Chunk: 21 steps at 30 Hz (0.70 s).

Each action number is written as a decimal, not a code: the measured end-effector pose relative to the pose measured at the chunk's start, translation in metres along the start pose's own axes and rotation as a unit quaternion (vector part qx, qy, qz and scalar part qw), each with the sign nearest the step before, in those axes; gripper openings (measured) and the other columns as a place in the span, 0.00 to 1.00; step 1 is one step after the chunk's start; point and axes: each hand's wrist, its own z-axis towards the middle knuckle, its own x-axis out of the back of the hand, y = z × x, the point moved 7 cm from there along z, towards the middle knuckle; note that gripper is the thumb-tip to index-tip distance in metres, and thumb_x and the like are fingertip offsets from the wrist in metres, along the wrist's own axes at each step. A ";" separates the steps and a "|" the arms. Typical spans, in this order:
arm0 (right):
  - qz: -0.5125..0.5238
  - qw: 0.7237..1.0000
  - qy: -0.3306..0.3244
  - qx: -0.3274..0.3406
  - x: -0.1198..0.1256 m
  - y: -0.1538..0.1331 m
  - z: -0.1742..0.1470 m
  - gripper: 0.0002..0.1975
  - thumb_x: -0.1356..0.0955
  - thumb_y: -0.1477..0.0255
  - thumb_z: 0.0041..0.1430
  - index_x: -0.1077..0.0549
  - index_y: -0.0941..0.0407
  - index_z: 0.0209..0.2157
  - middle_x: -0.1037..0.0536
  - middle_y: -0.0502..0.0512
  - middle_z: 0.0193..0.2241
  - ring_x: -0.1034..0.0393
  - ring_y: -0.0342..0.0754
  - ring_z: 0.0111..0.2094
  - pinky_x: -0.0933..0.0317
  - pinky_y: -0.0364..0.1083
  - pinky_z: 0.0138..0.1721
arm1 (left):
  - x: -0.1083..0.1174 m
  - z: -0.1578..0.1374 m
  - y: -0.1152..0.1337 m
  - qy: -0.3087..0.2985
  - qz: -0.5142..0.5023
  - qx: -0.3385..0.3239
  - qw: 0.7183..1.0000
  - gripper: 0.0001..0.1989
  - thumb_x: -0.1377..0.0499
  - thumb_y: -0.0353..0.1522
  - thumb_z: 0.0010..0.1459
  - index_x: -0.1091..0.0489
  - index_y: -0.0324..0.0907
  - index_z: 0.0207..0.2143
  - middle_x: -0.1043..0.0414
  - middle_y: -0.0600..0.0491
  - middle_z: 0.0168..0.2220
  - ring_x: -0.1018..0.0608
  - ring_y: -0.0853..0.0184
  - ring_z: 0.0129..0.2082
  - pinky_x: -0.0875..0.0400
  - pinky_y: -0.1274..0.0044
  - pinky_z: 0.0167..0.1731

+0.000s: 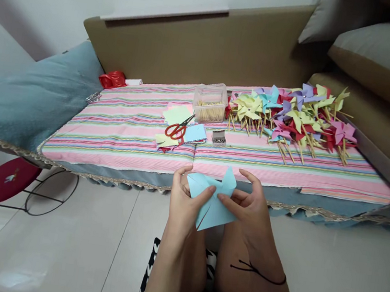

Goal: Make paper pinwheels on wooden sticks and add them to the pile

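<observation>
Between both hands, above my lap, is a light blue square of pinwheel paper (pixel 215 212) with slits cut towards its middle. My left hand (pixel 188 196) pinches its left side, thumb on top near the centre. From the other side my right hand (pixel 247 200) grips it, thumb also close to the centre. The far corners curl inward; the near part lies flat, with a slit open at lower left. Beyond the hands, on the striped cover, lie red-handled scissors (pixel 175 131), a stack of blue paper squares (pixel 196 133) and a small open box of metal pins (pixel 218 138).
A clear plastic tub (pixel 210 104) holds wooden sticks. Many finished pinwheels (pixel 290 113) are heaped on the right of the sofa. Pale green paper (pixel 178 113) lies behind the scissors. A red stool (pixel 6 182) lies tipped on the floor at left.
</observation>
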 end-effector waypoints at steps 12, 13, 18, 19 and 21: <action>-0.013 0.999 -0.016 -0.027 0.003 0.008 0.004 0.46 0.23 0.62 0.40 0.48 0.51 0.57 0.20 0.50 0.26 0.26 0.50 0.27 0.34 0.46 0.28 | 0.002 0.001 0.002 -0.022 0.047 -0.030 0.998 0.34 0.32 0.32 0.43 0.45 0.46 0.50 0.33 0.62 0.23 0.29 0.73 0.21 0.33 0.80 0.24; -0.014 0.999 -0.015 -0.028 0.003 0.009 0.004 0.46 0.23 0.62 0.39 0.48 0.51 0.57 0.20 0.50 0.26 0.26 0.50 0.27 0.34 0.46 0.28 | 0.002 0.001 0.001 -0.023 0.050 -0.031 0.998 0.34 0.32 0.32 0.43 0.45 0.46 0.50 0.33 0.61 0.24 0.29 0.73 0.21 0.33 0.80 0.24; -0.011 1.000 0.005 -0.021 0.006 0.011 0.006 0.44 0.23 0.63 0.40 0.47 0.51 0.56 0.20 0.51 0.27 0.26 0.50 0.27 0.35 0.46 0.27 | 0.002 0.001 -0.003 -0.040 0.066 -0.029 0.997 0.35 0.32 0.32 0.43 0.45 0.48 0.51 0.32 0.60 0.27 0.28 0.72 0.23 0.32 0.79 0.27; -0.012 1.000 0.004 -0.020 0.006 0.011 0.006 0.43 0.23 0.63 0.40 0.46 0.50 0.55 0.20 0.51 0.27 0.26 0.49 0.26 0.35 0.45 0.27 | 0.002 0.002 -0.004 -0.042 0.071 -0.030 0.996 0.35 0.32 0.32 0.43 0.45 0.48 0.51 0.32 0.61 0.27 0.28 0.73 0.23 0.32 0.79 0.27; -0.018 1.000 -0.004 -0.020 0.006 0.012 0.006 0.43 0.23 0.64 0.41 0.47 0.50 0.55 0.21 0.50 0.26 0.27 0.49 0.25 0.36 0.45 0.26 | 0.004 0.003 -0.005 -0.037 0.082 -0.034 0.995 0.34 0.32 0.32 0.42 0.45 0.48 0.50 0.33 0.61 0.27 0.29 0.73 0.23 0.32 0.79 0.27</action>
